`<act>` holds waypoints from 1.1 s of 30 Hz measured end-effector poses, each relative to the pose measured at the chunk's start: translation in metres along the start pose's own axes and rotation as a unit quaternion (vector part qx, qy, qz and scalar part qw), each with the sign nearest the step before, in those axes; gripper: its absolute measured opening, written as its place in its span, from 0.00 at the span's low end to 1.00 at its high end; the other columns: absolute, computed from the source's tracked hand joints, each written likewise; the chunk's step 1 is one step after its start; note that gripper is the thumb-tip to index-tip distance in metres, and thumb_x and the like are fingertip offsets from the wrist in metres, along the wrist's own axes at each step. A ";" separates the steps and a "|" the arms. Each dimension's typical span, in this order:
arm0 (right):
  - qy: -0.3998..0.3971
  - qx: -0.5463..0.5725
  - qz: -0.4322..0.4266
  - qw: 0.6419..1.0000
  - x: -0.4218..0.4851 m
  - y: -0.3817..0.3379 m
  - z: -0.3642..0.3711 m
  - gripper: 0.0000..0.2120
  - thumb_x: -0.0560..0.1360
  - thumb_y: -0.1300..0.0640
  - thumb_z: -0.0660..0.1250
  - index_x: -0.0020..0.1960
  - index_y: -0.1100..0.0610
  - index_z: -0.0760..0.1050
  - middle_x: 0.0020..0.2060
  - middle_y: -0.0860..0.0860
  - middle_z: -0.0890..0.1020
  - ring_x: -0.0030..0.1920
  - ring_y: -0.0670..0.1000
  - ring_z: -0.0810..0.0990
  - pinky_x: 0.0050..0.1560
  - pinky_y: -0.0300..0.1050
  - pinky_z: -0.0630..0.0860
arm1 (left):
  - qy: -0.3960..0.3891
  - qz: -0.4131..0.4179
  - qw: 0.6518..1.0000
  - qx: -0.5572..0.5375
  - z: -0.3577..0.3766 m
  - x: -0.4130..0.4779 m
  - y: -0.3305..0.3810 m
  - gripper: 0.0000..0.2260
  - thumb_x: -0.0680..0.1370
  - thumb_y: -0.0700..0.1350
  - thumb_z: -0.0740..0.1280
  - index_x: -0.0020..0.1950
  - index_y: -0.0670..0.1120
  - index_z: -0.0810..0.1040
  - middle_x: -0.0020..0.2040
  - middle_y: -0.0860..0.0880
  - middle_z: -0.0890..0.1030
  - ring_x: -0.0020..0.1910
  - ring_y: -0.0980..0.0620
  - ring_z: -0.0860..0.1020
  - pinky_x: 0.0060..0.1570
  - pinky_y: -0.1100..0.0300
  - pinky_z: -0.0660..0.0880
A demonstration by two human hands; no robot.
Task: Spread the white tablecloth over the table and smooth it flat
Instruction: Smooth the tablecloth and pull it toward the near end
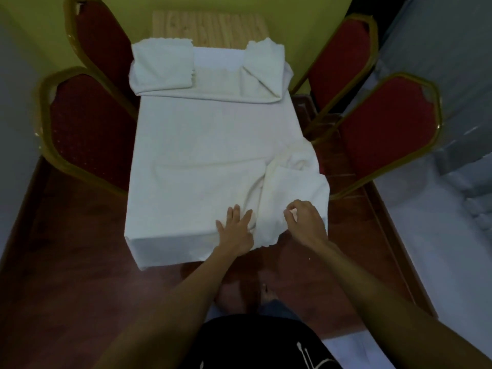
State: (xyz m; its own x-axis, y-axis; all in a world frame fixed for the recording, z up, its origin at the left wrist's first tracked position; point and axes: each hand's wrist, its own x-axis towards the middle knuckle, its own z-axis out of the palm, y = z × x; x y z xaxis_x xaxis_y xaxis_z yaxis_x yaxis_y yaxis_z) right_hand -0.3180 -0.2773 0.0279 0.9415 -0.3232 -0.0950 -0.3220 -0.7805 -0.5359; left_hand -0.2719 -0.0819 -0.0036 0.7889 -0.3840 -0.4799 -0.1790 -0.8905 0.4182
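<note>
The white tablecloth (202, 145) covers most of a small wooden table (207, 27), whose bare far end shows. Two corners of the cloth lie folded back at the far end, and a bunched fold runs across the near right corner. My left hand (235, 230) rests flat on the cloth near the front edge, fingers spread. Just to its right, my right hand (304, 222) pinches the folded-over cloth flap at the near right corner.
Two red chairs with gold frames stand on the left (87, 123) and two on the right (383, 129), close to the table sides. The floor is dark reddish wood (74, 275). My bare feet (266, 291) are just in front of the table.
</note>
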 end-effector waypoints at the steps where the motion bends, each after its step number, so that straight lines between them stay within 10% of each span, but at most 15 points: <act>1: -0.009 -0.002 0.005 1.000 0.007 0.005 -0.006 0.12 0.79 0.51 0.64 0.59 0.56 0.76 0.60 0.53 0.78 0.59 0.55 0.77 0.58 0.52 0.76 | 0.001 0.003 1.000 0.018 0.004 0.000 0.001 0.30 0.80 0.45 0.59 0.80 0.55 0.49 0.81 0.45 0.39 0.79 0.44 0.37 0.74 0.34 0.41; 11: -0.168 -0.071 0.005 0.983 0.094 0.040 -0.038 0.44 0.78 0.51 0.68 0.81 0.51 0.42 0.81 0.53 0.43 0.79 0.56 0.56 0.71 0.55 0.65 | 0.000 -0.042 0.999 0.009 0.016 -0.002 0.014 0.27 0.81 0.47 0.58 0.79 0.61 0.54 0.81 0.46 0.38 0.79 0.43 0.37 0.72 0.30 0.45; 14: -0.168 -0.057 -0.006 0.984 0.117 0.049 -0.033 0.42 0.77 0.50 0.70 0.81 0.53 0.47 0.79 0.56 0.57 0.76 0.58 0.63 0.70 0.56 0.68 | 0.016 -0.055 0.998 0.006 0.016 -0.001 0.019 0.27 0.81 0.47 0.59 0.78 0.62 0.55 0.81 0.47 0.39 0.79 0.44 0.37 0.73 0.30 0.46; 17: -0.137 -0.056 -0.007 0.989 0.118 0.060 -0.035 0.20 0.79 0.52 0.65 0.67 0.59 0.71 0.62 0.58 0.76 0.61 0.59 0.76 0.58 0.52 0.74 | 0.014 -0.072 0.997 0.017 0.018 -0.003 0.024 0.27 0.81 0.47 0.60 0.78 0.62 0.57 0.81 0.47 0.39 0.79 0.44 0.38 0.72 0.30 0.47; 22: -0.060 0.059 -0.007 0.996 0.069 0.114 -0.047 0.06 0.78 0.54 0.64 0.44 0.56 0.73 0.41 0.53 0.77 0.43 0.55 0.77 0.39 0.45 0.66 | 0.049 -0.081 0.996 0.000 0.021 0.003 0.050 0.25 0.81 0.46 0.60 0.77 0.60 0.60 0.81 0.44 0.43 0.79 0.40 0.40 0.74 0.33 0.47; 28: -0.229 -0.029 0.144 0.962 -0.020 0.228 -0.045 0.08 0.77 0.53 0.64 0.52 0.53 0.79 0.50 0.57 0.84 0.51 0.61 0.82 0.47 0.49 0.77 | 0.016 -0.005 1.000 -0.004 0.051 0.010 0.098 0.27 0.80 0.45 0.60 0.78 0.59 0.58 0.81 0.44 0.41 0.80 0.45 0.38 0.74 0.34 0.45; 33: -0.179 -0.040 0.147 0.972 -0.008 0.220 -0.052 0.12 0.77 0.60 0.64 0.59 0.55 0.78 0.57 0.57 0.82 0.58 0.61 0.80 0.57 0.51 0.77 | 0.017 0.008 0.998 0.061 0.062 0.003 0.097 0.29 0.79 0.43 0.61 0.78 0.58 0.57 0.80 0.44 0.36 0.79 0.46 0.35 0.74 0.33 0.45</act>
State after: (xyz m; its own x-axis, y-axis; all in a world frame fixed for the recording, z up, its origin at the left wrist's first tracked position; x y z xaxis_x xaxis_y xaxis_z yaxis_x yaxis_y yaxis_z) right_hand -0.4010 -0.4740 -0.0454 0.7772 -0.3424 -0.5280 -0.5754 -0.7264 -0.3759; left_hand -0.3234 -0.1844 -0.0126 0.8043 -0.3916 -0.4469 -0.2598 -0.9082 0.3282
